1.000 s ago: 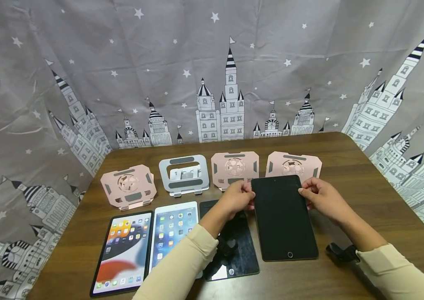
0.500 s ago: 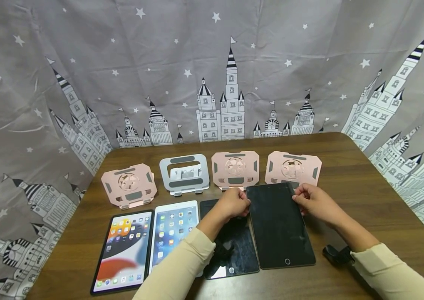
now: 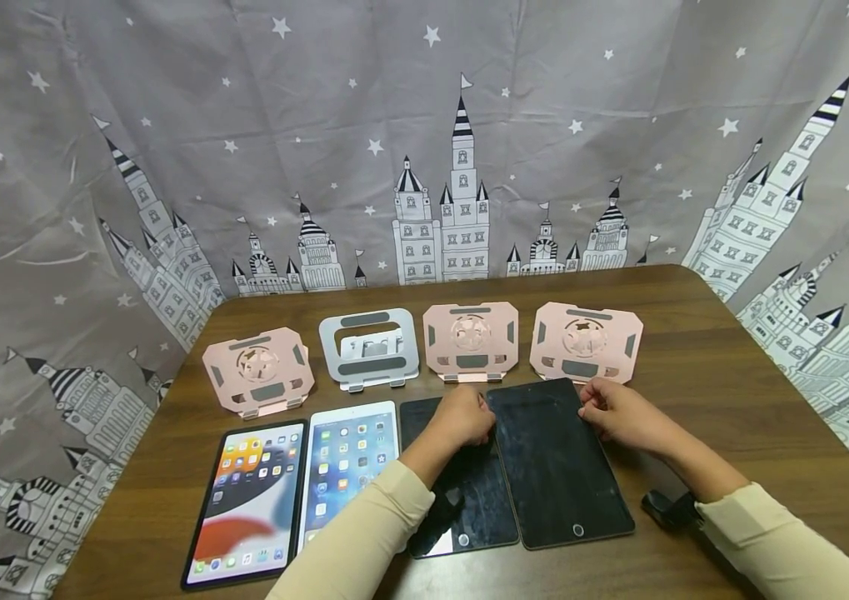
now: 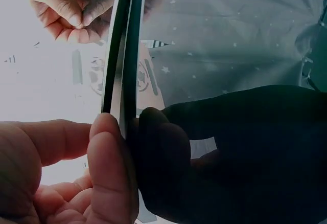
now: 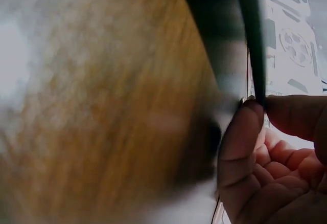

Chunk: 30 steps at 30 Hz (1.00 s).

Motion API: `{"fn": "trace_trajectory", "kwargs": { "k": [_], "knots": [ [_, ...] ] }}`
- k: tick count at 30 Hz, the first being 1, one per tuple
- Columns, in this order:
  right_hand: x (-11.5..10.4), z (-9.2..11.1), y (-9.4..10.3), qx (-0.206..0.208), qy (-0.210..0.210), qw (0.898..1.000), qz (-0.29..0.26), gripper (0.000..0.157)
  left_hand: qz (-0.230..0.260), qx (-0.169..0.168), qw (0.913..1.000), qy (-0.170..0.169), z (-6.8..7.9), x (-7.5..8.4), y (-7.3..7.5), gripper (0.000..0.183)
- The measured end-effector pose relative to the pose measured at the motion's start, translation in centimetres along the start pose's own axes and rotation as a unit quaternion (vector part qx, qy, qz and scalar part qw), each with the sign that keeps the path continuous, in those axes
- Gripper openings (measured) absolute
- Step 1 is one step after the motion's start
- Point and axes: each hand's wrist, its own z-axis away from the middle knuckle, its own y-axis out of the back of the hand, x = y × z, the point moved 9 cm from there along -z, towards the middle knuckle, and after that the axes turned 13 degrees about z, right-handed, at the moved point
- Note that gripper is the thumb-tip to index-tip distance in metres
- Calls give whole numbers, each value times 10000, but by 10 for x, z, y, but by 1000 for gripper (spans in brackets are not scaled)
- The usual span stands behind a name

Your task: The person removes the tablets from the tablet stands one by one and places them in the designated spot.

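Observation:
Both hands hold a black tablet (image 3: 562, 471), screen up with a home button at its near end. It lies low, its far end tilted slightly off the table. My left hand (image 3: 461, 417) pinches the left edge near the far corner. On the opposite edge my right hand (image 3: 628, 421) pinches between thumb and finger, plain in the right wrist view too, where the tablet edge (image 5: 255, 55) meets the fingertips. Beside it, partly under my left hand and wrist, lies another dark tablet (image 3: 480, 508). Fingers and their dark reflection appear in the left wrist view.
Left of these lie a white tablet (image 3: 349, 450) and a dark-framed one (image 3: 247, 500), both lit. Behind stand pink holders (image 3: 259, 371), (image 3: 471, 333), (image 3: 585, 337) and a pale grey holder (image 3: 369, 367). The wooden table (image 3: 701, 342) ends at a castle-print curtain (image 3: 394, 108).
Both hands have lowered the black tablet toward the table and shifted it left and nearer, beside the other dark tablet. The rightmost pink holder behind it is now more visible.

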Motion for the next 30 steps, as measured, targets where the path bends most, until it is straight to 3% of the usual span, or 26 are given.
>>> {"fn": "trace_trajectory", "kwargs": {
  "k": [15,23,26,30],
  "knots": [
    [2,0,-5,-247,-29,9996,141,9,-374,458,9982,-104,2,7,2,38],
    [1,-2,-4,-264,-132,9993,250,10,-1562,523,9853,-450,1,21,-3,17],
    [1,-1,-3,-271,-166,9993,200,10,-1422,339,9884,-419,0,18,-4,27],
    [8,1,-4,-313,-253,9990,-176,12,-601,-167,9965,-558,3,9,0,31]
  ]
}}
